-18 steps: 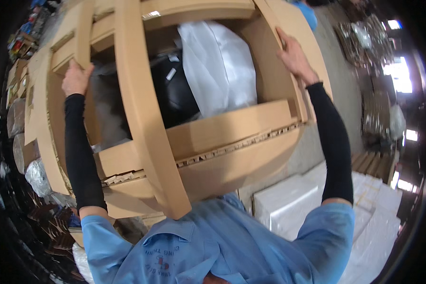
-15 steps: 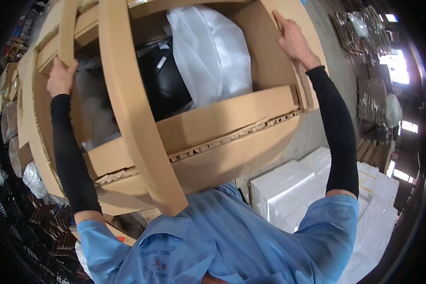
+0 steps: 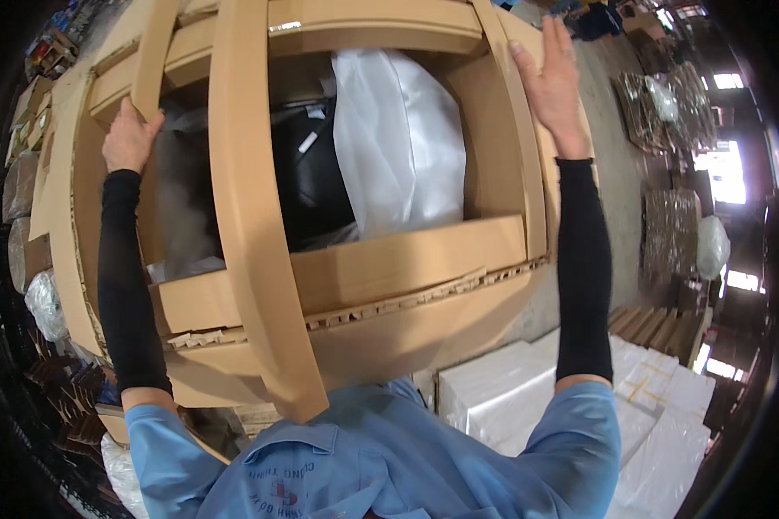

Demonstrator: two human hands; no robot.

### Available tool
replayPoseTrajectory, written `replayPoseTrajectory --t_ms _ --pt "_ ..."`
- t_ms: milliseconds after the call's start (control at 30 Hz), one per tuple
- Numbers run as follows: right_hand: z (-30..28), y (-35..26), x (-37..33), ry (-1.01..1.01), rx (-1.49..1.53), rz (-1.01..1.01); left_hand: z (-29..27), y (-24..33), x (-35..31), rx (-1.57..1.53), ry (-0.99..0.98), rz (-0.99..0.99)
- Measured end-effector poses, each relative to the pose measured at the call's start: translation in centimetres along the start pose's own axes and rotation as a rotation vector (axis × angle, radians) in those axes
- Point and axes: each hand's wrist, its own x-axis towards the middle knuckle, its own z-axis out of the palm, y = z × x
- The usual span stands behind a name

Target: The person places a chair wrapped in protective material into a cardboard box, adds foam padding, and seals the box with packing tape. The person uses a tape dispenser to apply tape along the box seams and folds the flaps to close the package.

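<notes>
A big cardboard box (image 3: 407, 333) stands in front of me with its top uncovered. Inside lie a black smooth item (image 3: 307, 186) and a piece wrapped in white foam sheet (image 3: 398, 143). My left hand (image 3: 130, 137) is closed round the lower end of a narrow cardboard strip (image 3: 154, 65) at the box's left side. On the right, my right hand (image 3: 556, 91) lies open, fingers stretched out, along the outer side of a cardboard strip (image 3: 515, 130). A long cardboard strip (image 3: 244, 173) runs across the box toward my chest, and neither hand touches it.
White wrapped packages (image 3: 502, 385) are stacked close by at the lower right. Bundles of flat cardboard (image 3: 671, 225) stand farther off on the grey floor (image 3: 610, 138). Plastic-wrapped goods (image 3: 48, 303) and dark stacked parts (image 3: 65, 389) line the left.
My right hand has loosened from the right-hand strip, its fingers now straightened. The box sits lower in the view. My left hand keeps its hold on the narrow strip.
</notes>
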Motion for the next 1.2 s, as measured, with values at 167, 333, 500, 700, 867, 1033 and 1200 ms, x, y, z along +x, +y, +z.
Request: replayPoseTrajectory --t_ms 167,333,500,700,867,1033,1200 --pt "5.3 1.2 -3.2 -0.464 -0.446 0.05 -3.1 2.3 0.0 -0.072 -0.075 -0.01" --pt "6.1 1.3 -1.9 -0.438 -0.306 0.09 -1.5 1.6 -1.0 -0.1 -0.086 -0.021" --pt "5.9 1.6 -2.5 -0.519 -0.261 0.147 -2.7 2.3 -1.4 -0.103 -0.181 -0.121" --pt "5.8 1.6 -1.2 -0.604 -0.283 0.161 -4.5 2.2 -0.2 -0.218 -0.141 -0.072" --pt "5.2 0.0 0.6 -0.661 -0.373 0.225 -9.5 -1.0 -2.5 -0.586 -0.068 -0.131" --pt "5.6 -7.4 4.1 -0.267 0.299 0.137 -13.9 -9.4 2.1 -0.81 0.178 -0.004" --pt "3.2 -28.8 1.8 -0.525 0.981 0.094 -19.3 -11.1 -0.5 -0.952 -0.328 -0.113"
